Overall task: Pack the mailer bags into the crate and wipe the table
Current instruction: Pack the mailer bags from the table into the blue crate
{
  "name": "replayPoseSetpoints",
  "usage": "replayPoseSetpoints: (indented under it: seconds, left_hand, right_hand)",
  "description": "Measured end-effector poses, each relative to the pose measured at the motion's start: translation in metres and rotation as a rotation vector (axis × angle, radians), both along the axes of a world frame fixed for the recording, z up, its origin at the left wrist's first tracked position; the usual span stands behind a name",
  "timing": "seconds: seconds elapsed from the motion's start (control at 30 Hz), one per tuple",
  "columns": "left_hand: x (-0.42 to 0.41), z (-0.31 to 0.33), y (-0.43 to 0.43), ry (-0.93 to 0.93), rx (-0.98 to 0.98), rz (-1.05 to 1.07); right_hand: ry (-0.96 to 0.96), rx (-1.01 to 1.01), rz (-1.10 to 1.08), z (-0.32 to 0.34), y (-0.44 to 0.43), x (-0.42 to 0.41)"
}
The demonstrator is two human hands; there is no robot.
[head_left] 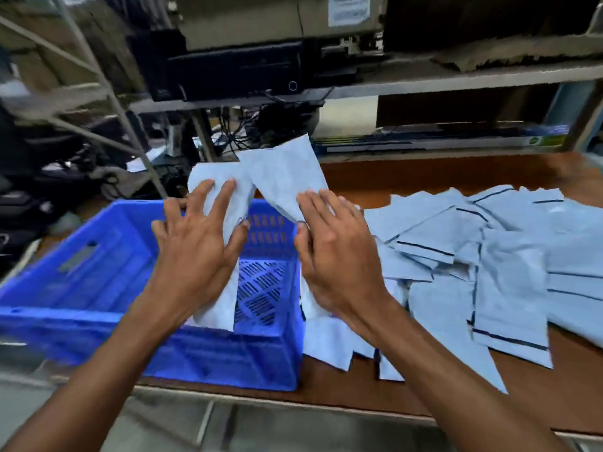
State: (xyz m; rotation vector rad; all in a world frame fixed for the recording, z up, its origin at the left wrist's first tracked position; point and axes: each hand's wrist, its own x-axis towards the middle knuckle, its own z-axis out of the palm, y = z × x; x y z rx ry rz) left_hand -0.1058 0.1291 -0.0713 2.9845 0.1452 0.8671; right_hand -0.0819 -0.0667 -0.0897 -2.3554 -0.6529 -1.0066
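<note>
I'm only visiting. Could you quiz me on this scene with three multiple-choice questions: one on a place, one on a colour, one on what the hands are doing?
1. Where does the pile of mailer bags lie?
A. on the table, right of the crate
B. inside the crate
C. on the floor

2. What colour is the crate?
A. red
B. blue
C. green

3. What are the left hand and right hand doing?
A. resting empty
B. wiping with a cloth
C. gripping pale bags above the crate

1 A: the pile spreads over the brown table beside the crate.
2 B: its walls are blue.
3 C: both hands clasp bags over it.
</note>
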Motion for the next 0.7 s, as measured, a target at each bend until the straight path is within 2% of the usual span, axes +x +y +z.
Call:
replayPoseSetpoints:
  seconds: [0.1, 0.23, 0.37, 0.53, 0.63, 0.7]
  left_hand:
    - [0.013, -0.020, 0.064, 0.186, 0.008, 0.096]
    - [0.041, -0.056, 0.126, 0.474, 0.002, 0.079]
    - [0.075, -0.078, 0.137, 0.766, -0.007, -0.031]
    - [0.096, -0.109, 0.117, 0.952, -0.028, -0.172]
    - [0.105, -0.125, 0.115, 1.251, 0.073, -0.217]
    - [0.110, -0.126, 0.121, 1.333, 0.074, -0.192]
  right_hand:
    - [0.101, -0.029, 0.037, 0.003, 0.082, 0.009]
    - [0.351, -0.364, -0.036, -0.001, 0.149, 0.021]
    - [0.519, -0.619, -0.152, -0.022, 0.162, 0.038]
    - [0.758, -0.760, -0.198, -0.053, 0.163, 0.056]
    - [1.060, -0.907, -0.202, -0.075, 0.170, 0.064]
    - [1.217, -0.970, -0.186, -0.090, 0.177, 0.072]
